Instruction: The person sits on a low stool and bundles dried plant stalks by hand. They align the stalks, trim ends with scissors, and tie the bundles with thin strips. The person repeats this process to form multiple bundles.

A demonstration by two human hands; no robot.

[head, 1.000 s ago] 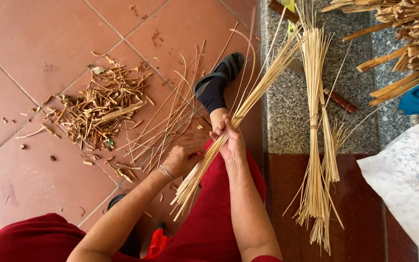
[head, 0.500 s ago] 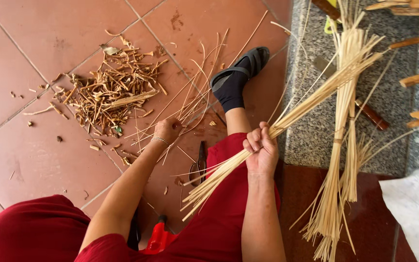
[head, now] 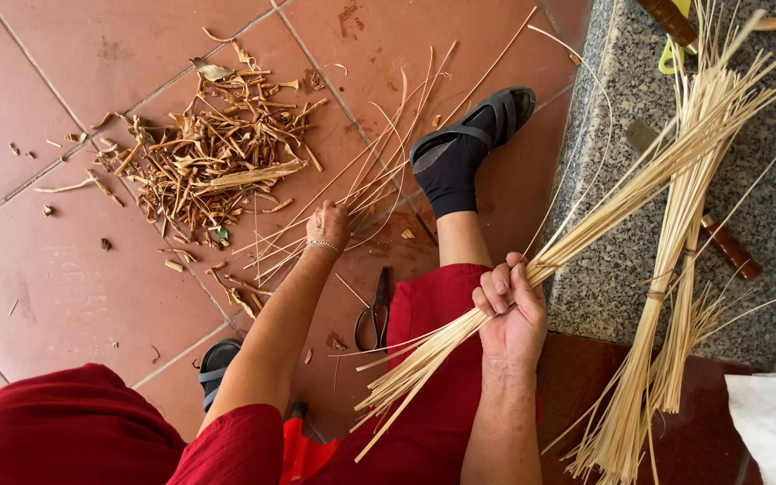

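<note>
In the head view, a bundle of pale split bamboo strips (head: pixel 460 337) is held slantwise across the lower middle of the frame by the right hand (head: pixel 512 314), whose fingers (head: pixel 496 292) are wrapped tight and pressed together around it; its cut ends fan out toward the lower centre and its long tips run to the upper right over the grey stone ledge (head: pixel 604 224). The left hand (head: pixel 328 223) is stretched to the centre of the frame, fingers down among the loose strips on the floor (head: pixel 361 193) — whether a strip is already pinched cannot be told, since the fingertips are hidden. The step in hand is judged to be the gathering of loose strips into the held bundle; one strip would need to be picked clear of the others and laid alongside the bundle in line with it. By count: one held bundle; one tied bundle (head: pixel 675 269) standing at the right; one heap of brown shavings (head: pixel 199 153) in the upper left; one pair of dark scissors (head: pixel 374 314) lying on the red tiles just below the centre; two black sandals — one on a socked foot (head: pixel 469 148) at the upper centre, one (head: pixel 217 359) partly hidden at the lower left; one dark handled tool (head: pixel 720 242) on the ledge. The loose strips are too many and too tangled to be counted.
</note>
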